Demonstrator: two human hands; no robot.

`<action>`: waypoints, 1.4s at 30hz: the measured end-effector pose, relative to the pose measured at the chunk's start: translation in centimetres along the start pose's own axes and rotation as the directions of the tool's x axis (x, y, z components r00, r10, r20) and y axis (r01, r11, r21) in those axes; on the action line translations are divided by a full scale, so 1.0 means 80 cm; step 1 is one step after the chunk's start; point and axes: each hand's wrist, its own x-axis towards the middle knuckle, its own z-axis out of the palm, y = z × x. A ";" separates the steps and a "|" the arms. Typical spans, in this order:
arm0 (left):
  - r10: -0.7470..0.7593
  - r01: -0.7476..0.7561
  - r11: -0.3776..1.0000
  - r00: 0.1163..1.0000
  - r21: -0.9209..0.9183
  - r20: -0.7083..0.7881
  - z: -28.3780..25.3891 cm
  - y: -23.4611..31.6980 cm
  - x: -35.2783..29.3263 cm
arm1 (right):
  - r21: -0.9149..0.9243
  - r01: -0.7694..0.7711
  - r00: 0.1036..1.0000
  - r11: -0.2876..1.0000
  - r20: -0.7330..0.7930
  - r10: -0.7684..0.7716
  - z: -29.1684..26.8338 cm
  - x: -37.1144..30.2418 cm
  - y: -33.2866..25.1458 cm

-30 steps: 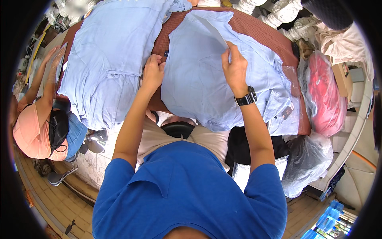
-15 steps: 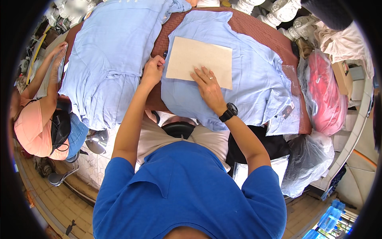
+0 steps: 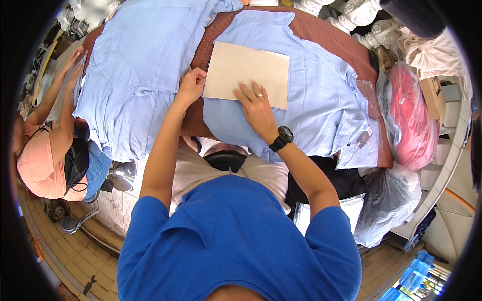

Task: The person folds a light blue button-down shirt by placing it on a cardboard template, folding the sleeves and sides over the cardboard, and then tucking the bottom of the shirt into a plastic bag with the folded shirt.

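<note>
A beige cardboard sheet (image 3: pixel 246 70) lies on a light blue shirt (image 3: pixel 316 95) spread out before me. My right hand (image 3: pixel 257 111), a ring and a black watch on it, rests with fingers stretched on the sheet's lower edge. Close to the sheet's left edge, my left hand (image 3: pixel 191 86) is closed in a pinch; what its fingertips hold, if anything, is hidden. More light blue shirts (image 3: pixel 140 65) lie in a heap just left of that hand.
The table wears a brown cover (image 3: pixel 329 32). A clear plastic packet (image 3: pixel 359 145) lies at its right edge, and a plastic-wrapped red bundle (image 3: pixel 412 118) stands beyond. At the left, a person in a peach top (image 3: pixel 42 168) handles a clear plastic sheet. White balusters (image 3: pixel 349 17) line the back.
The cardboard sheet has slid slightly left and away from me, with my right hand moving along on it. My left hand stays nearly in place. The other person's hands have shifted a little.
</note>
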 end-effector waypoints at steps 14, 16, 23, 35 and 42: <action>-0.160 0.176 0.977 0.979 -0.124 0.127 -0.001 -0.027 0.015 | 0.011 0.000 0.998 1.000 0.059 -0.001 -0.004 0.005 0.002; -0.165 0.175 0.982 0.977 -0.074 0.133 -0.002 -0.025 0.015 | 0.011 -0.006 0.995 1.000 0.095 0.005 -0.014 0.008 0.001; -0.134 0.145 0.987 0.982 -0.075 0.132 -0.004 -0.040 0.016 | 0.252 -0.019 1.000 0.968 0.022 0.014 -0.017 0.069 0.026; -0.124 0.126 0.992 0.990 -0.017 0.070 -0.006 0.005 0.001 | 0.143 0.052 0.988 0.988 0.136 -0.071 0.033 0.079 0.057; -0.076 0.077 0.997 0.997 -0.033 0.029 -0.003 -0.006 0.000 | 0.162 0.050 0.991 0.986 0.118 -0.070 0.034 0.080 0.057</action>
